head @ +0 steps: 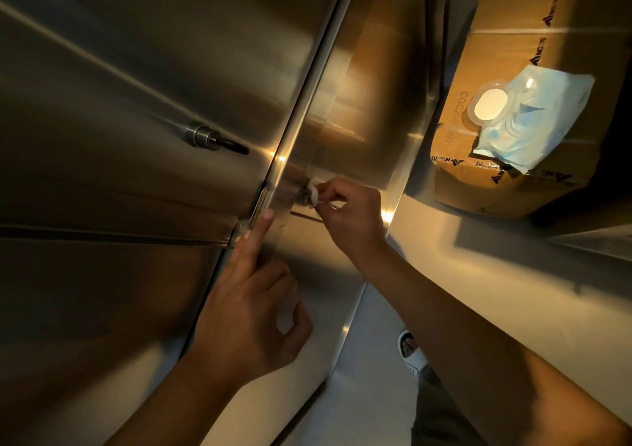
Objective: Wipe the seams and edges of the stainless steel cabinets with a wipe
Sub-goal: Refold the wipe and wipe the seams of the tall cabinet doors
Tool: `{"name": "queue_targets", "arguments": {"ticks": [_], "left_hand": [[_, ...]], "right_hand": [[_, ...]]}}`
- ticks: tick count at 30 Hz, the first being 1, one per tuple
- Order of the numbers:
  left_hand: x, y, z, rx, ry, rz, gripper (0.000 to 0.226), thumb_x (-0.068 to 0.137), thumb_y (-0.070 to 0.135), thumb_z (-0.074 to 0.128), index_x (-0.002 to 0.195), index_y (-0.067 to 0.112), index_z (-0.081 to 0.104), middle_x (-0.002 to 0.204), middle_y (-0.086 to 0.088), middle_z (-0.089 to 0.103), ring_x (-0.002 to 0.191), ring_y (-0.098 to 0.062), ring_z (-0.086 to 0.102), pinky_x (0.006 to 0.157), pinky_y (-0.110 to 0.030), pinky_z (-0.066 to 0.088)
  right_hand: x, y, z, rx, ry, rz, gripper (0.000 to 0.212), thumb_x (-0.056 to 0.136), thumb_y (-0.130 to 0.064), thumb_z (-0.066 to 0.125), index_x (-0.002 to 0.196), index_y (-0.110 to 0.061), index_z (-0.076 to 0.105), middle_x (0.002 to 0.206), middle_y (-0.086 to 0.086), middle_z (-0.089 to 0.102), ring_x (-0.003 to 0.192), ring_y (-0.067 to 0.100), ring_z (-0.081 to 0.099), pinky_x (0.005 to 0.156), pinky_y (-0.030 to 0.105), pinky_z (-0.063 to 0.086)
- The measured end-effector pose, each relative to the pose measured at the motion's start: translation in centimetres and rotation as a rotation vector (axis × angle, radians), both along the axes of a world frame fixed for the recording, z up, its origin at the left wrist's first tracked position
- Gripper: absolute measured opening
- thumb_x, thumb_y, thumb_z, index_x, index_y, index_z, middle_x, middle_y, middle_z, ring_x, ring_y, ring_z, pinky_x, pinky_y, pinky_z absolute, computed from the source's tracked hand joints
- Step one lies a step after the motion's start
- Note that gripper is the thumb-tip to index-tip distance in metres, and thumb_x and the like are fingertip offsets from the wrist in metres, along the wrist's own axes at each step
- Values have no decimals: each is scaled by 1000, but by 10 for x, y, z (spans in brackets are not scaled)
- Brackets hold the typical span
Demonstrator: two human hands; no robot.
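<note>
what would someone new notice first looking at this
Probably the right hand pinching a small white wipe against the stainless steel cabinet near centre, with the left hand pointing one finger up the corner edge. Next, the cardboard box at upper right with a blue wipes pack on it.

I read printing only on the cardboard box (pixel 506 79) at upper right. On its brown side, beside the pale blue wipe pack (pixel 533 117) lying on it, I make out dark characters "CGC260" followed by digits I take as "090", partly worn and seen turned sideways. The packing tape (pixel 547 18) across the box carries a repeated dark triangular logo with letters I cannot resolve beyond fragments such as "NG". The pack's round white lid bears nothing I can read.
</note>
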State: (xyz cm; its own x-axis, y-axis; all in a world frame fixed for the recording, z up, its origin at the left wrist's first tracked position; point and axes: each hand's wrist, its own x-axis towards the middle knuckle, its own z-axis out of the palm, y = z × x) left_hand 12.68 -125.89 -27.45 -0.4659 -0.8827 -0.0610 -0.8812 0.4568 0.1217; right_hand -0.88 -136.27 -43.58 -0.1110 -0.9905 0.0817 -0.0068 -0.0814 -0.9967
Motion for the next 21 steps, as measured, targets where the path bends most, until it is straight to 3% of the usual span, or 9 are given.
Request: {"name": "queue_targets", "arguments": {"ticks": [5, 8, 12, 14, 18, 21], "left_hand": [[-3, 0, 2, -2, 2, 11, 12, 79, 21, 75, 74, 12, 68, 83, 0, 65, 152, -42, 31, 114, -62, 38], [-3, 1, 2, 19, -16, 25, 13, 79, 22, 76, 76, 11, 69, 86, -2, 67, 156, -40, 24, 111, -64, 40], [-3, 1, 2, 18, -35, 30, 14, 78, 23, 78, 77, 11, 70, 87, -3, 68, 156, -40, 23, 111, -65, 39], [-4, 1, 3, 25, -32, 31, 15, 78, 23, 78, 76, 11, 69, 87, -3, 68, 157, -39, 21, 110, -63, 40], [-3, 1, 3, 24, -31, 36, 16, 78, 23, 79, 77, 10, 69, 87, -3, 68, 157, -39, 20, 110, -64, 40], [-3, 1, 2, 12, -28, 41, 16, 78, 24, 78, 77, 10, 70, 85, -2, 67, 157, -39, 21, 111, -64, 39]], "right_hand": [[0, -2, -45, 105, 54, -9, 19, 78, -4, 82, 66, -5, 67, 78, 6, 73, 83, 5, 72, 69, 36, 56], [2, -4, -65, 130, 86, -10, 25, 78, -6, 83, 63, -6, 63, 75, 6, 70, 78, 10, 70, 66, 31, 52], [0, -7, -105, 277, 198, 26, 24, 73, -2, 83, 61, -9, 63, 67, 4, 66, 66, 21, 63, 61, 37, 49], [-3, -9, -113, 325, 197, 44, 22, 73, -3, 84, 64, -12, 67, 66, 1, 67, 66, 20, 62, 61, 34, 46], [-8, -3, -64, 209, 46, 24, 11, 89, -13, 80, 79, -10, 76, 77, -3, 74, 74, 10, 69, 67, 29, 55], [-6, 4, -3, 76, -107, 16, 4, 89, -9, 80, 89, -6, 78, 88, -2, 76, 84, 9, 72, 75, 25, 57]]}}
